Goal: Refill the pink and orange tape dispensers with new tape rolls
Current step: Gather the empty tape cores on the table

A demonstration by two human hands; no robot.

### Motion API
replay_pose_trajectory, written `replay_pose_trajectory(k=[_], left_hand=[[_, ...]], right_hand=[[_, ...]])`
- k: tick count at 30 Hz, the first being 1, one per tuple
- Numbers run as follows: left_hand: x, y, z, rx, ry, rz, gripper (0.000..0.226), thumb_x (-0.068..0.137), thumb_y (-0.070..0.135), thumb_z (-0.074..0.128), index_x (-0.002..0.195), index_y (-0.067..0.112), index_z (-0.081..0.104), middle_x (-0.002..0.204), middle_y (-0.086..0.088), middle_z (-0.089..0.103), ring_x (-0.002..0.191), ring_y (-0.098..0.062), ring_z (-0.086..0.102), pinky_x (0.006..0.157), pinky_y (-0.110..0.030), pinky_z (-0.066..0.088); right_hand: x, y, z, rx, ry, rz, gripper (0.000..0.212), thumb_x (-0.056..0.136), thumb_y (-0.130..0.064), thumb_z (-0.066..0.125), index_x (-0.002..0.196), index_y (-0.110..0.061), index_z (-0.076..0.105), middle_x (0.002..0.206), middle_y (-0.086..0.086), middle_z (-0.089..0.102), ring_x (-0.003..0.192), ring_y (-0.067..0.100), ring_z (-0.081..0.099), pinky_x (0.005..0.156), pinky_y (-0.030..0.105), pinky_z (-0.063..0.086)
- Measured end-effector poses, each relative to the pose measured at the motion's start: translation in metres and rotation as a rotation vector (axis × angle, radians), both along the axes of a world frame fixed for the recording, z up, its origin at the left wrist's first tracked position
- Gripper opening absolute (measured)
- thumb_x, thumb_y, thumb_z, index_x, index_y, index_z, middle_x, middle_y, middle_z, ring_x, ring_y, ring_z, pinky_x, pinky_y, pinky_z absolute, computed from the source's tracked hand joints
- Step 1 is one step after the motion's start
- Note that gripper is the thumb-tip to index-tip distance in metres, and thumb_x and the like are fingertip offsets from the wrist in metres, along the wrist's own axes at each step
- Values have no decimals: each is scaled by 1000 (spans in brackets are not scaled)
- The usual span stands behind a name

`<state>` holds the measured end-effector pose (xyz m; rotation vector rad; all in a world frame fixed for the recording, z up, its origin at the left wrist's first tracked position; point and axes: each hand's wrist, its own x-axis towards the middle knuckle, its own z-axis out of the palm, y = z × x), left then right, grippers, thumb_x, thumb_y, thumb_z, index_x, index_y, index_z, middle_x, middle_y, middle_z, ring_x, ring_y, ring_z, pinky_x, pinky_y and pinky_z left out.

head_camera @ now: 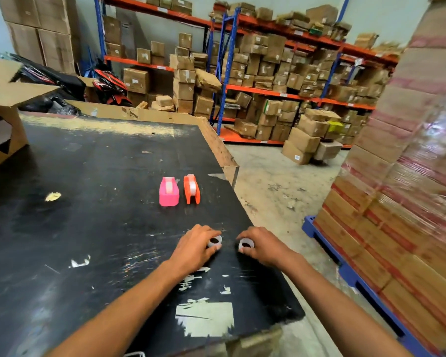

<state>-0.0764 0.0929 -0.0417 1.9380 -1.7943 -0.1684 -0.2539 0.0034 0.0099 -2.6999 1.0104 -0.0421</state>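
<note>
Now left hand (195,247) and right hand (264,247) each pinch a tape roll (214,242)

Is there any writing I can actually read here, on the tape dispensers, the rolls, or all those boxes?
None can be read.
Pink dispenser and orange dispenser: no lettering shows.
Tape rolls under the left hand and right hand: plain, no print visible.
White stickers on the shelf boxes: too small and blurred.
Tags on the orange shelf beams: too small.
Red and black covers at the back left: markings blurred, not legible.
</note>
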Motion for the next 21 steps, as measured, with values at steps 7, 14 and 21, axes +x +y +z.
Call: replay_pose_trajectory(k=[7, 14, 21], left_hand=[[54, 36, 12, -46, 38, 136, 39, 89, 35, 55, 125, 18, 57, 120, -2, 63, 112, -24, 52, 92, -36, 45], [145, 82, 25, -75, 118, 407, 39, 87, 31, 60, 124, 17, 58, 114, -4, 65, 111, -25, 55, 93, -34, 43], [203, 73, 38, -96, 102, 559, 39, 86, 32, 61, 123, 17, 58, 114, -5, 65, 113, -25, 57, 92, -34, 44]], right_hand=[[54, 2, 1, -7, -23, 77, 36, 85, -26, 63, 120, -19, 61, 122, 10, 60, 115, 29, 55, 93, 36, 45], [166, 4, 15, 29, -54, 327, 8, 79, -14, 65, 78, -6, 63, 81, 11, 65, 84, 31, 63, 71, 40, 49], [259, -15, 23, -43, -46, 485, 34, 81, -25, 65, 113, -11, 63, 116, 10, 58, 107, 27, 56, 85, 32, 45]])
